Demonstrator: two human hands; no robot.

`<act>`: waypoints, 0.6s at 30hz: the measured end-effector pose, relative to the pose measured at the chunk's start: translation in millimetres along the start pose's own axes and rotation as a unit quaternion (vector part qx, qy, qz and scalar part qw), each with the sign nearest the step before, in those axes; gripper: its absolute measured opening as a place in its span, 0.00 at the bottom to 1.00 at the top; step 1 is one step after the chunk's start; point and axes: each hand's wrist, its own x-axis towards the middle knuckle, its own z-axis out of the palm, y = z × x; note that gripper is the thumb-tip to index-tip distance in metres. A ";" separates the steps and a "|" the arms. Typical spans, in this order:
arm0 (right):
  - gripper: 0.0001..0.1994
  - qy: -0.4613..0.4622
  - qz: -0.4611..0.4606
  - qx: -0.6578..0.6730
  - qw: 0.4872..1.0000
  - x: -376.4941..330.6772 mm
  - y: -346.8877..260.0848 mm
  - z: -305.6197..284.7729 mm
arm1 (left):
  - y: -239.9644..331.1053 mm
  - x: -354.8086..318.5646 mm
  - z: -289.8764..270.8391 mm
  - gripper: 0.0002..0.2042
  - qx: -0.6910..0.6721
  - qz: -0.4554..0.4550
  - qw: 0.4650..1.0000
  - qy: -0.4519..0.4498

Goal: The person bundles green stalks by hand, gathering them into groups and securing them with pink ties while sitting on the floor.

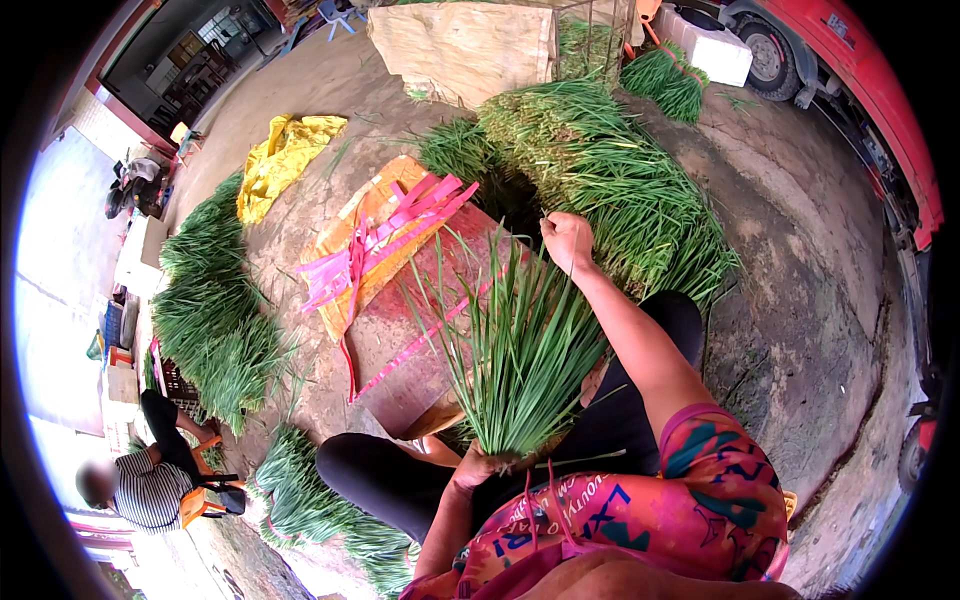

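My left hand (484,466) is wrapped round the lower end of a bunch of chives (520,350), close to my lap. Its long, flat green leaves fan out away from me over a low reddish board (400,375). Beyond the right side of the leaf tips, my right hand (567,240) is closed, thumb and fingers pressed together. A thin tip shows at its fingers, too small to name. Pink plastic strips (375,240) lie on an orange-yellow sack (385,205) across the board's far part.
A big heap of chives (620,180) curves round on the right. More chives (210,300) lie in a row at left, and others (315,495) near my left knee. A yellow sack (280,160) lies farther off. A person (155,490) sits at lower left. A red truck (870,90) stands right.
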 end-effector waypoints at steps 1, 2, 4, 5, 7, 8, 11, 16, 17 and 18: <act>0.08 0.022 -0.009 -0.027 0.999 -1.2 -0.4 0.8 | 2.3 0.8 0.5 0.11 0.011 -0.003 1.000 0.000; 0.08 0.041 0.015 -0.010 0.999 0.2 3.5 -0.7 | 3.6 0.6 0.3 0.11 0.021 -0.007 1.000 0.000; 0.10 0.079 0.060 0.027 0.995 11.7 20.1 -4.6 | 0.8 -5.8 -5.0 0.11 0.013 -0.023 1.000 -0.015; 0.10 0.014 0.113 0.002 0.993 22.4 17.6 -13.8 | -2.8 -10.7 -8.7 0.11 0.007 -0.031 0.999 -0.019; 0.08 -0.137 0.158 -0.071 0.975 41.0 0.9 -37.8 | -1.3 -15.7 -4.9 0.09 -0.030 -0.031 0.999 -0.014; 0.07 -0.140 0.108 -0.020 0.984 37.9 -6.2 -38.3 | 0.7 -15.5 -1.8 0.09 -0.022 -0.029 0.999 -0.004; 0.15 -0.229 0.005 0.123 0.966 29.7 -21.1 -34.4 | 3.7 -14.4 0.2 0.06 0.003 -0.034 0.999 0.007; 0.16 -0.334 -0.116 0.142 0.925 37.1 -24.4 -27.2 | -5.9 -12.9 -7.6 0.10 -0.018 -0.031 0.999 -0.014; 0.16 -0.352 -0.131 0.119 0.919 40.3 -23.7 -25.6 | -3.8 -11.7 -5.2 0.12 -0.012 -0.022 1.000 -0.014; 0.15 -0.371 -0.147 0.097 0.912 44.1 -22.8 -23.3 | -1.2 -10.3 -2.7 0.13 -0.006 -0.013 1.000 -0.013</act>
